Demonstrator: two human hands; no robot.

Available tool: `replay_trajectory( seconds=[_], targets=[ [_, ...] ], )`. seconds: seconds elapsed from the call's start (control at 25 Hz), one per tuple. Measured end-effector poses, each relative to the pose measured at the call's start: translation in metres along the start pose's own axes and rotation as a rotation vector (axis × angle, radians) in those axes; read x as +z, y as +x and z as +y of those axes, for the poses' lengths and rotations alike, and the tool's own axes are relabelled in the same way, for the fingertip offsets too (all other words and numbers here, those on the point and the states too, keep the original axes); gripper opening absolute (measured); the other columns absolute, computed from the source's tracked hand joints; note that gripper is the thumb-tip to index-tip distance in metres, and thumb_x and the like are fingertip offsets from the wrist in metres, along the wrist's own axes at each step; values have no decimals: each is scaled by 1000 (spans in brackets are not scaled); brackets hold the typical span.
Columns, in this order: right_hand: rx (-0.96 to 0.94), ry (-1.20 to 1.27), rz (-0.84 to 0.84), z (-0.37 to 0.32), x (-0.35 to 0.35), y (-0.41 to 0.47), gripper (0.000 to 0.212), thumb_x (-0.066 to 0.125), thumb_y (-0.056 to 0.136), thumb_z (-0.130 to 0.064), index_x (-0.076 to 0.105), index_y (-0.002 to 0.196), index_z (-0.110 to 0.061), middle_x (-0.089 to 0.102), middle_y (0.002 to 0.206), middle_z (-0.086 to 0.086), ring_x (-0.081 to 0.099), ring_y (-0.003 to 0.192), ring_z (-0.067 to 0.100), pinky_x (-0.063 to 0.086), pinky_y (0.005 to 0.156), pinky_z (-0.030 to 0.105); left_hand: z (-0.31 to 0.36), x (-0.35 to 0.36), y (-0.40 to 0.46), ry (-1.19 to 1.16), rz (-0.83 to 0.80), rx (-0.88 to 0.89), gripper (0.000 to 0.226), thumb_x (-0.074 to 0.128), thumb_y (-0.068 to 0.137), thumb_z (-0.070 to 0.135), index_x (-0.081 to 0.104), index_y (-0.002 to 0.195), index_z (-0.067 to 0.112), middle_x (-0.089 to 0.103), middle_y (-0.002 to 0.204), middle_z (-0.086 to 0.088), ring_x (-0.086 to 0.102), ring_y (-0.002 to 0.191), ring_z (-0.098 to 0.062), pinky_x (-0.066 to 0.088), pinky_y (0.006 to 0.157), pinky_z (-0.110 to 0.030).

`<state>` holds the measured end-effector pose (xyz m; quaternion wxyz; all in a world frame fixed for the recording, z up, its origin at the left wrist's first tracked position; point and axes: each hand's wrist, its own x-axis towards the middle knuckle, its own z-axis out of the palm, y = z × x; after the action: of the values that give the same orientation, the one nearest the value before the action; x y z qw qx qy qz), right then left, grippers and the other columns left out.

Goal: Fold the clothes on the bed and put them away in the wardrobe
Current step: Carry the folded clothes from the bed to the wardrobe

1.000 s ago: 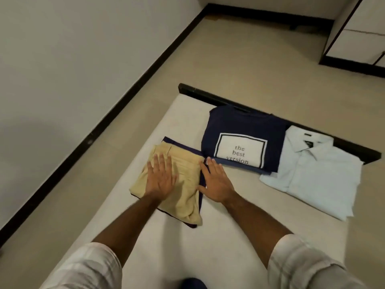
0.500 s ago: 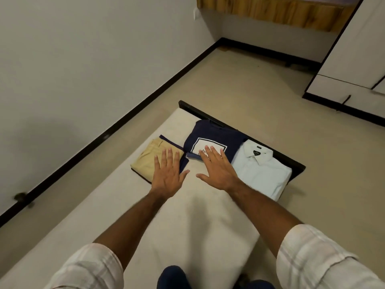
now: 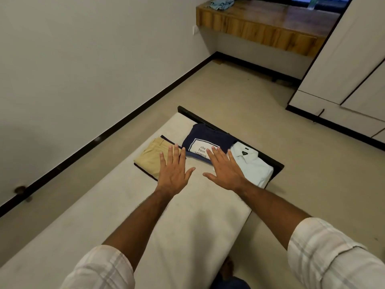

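Observation:
Three folded garments lie side by side at the far end of the bed [image 3: 187, 215]: tan trousers [image 3: 150, 157] on a dark garment at the left, a navy T-shirt [image 3: 208, 138] with a white print in the middle, a pale blue shirt [image 3: 254, 165] at the right. My left hand [image 3: 174, 171] is held flat with straight fingers in front of the trousers' near right corner, holding nothing. My right hand [image 3: 226, 170] is also flat and empty, in front of the T-shirt's near edge and the shirt's left side. The white wardrobe [image 3: 350, 69] stands at the far right, doors closed.
A wall [image 3: 83, 69] with a black skirting runs along the left of the bed. Beige floor [image 3: 239, 97] lies beyond the bed's dark end board. A wooden shelf [image 3: 260, 28] with a blue cloth on it hangs on the far wall.
My hands have lifted off the trousers and drawn back from the clothes. The camera has risen and tilted up, bringing the wardrobe and shelf into view.

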<state>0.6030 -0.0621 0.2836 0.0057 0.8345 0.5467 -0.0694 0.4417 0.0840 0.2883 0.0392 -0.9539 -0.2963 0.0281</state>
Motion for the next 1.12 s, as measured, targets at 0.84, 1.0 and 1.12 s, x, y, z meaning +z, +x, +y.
replay_trajectory(
  seconds=[0.84,1.0,1.12],
  targets=[
    [336,49,78,430,-53,-172,103,-2,77,-78,-2,160,-18,4,168,8,2,155,25,-6,122,54,447,-91,149,69,111,454,82,-6,97,62,7,159,9,4,166,-16,2,154,-33,7,118,-64],
    [417,70,89,533,-68,-193,103,-1,78,-79,2,161,-17,6,168,9,3,155,26,-6,121,55,544,-116,200,85,116,513,82,-5,96,63,1,158,9,0,166,-16,0,154,-33,6,119,-62],
    [473,80,107,610,-70,-208,105,-1,79,-85,0,160,-19,4,168,8,2,155,26,-5,122,55,624,-121,243,67,112,602,83,-5,96,64,4,158,9,3,166,-17,1,153,-33,6,121,-60]
  ],
)
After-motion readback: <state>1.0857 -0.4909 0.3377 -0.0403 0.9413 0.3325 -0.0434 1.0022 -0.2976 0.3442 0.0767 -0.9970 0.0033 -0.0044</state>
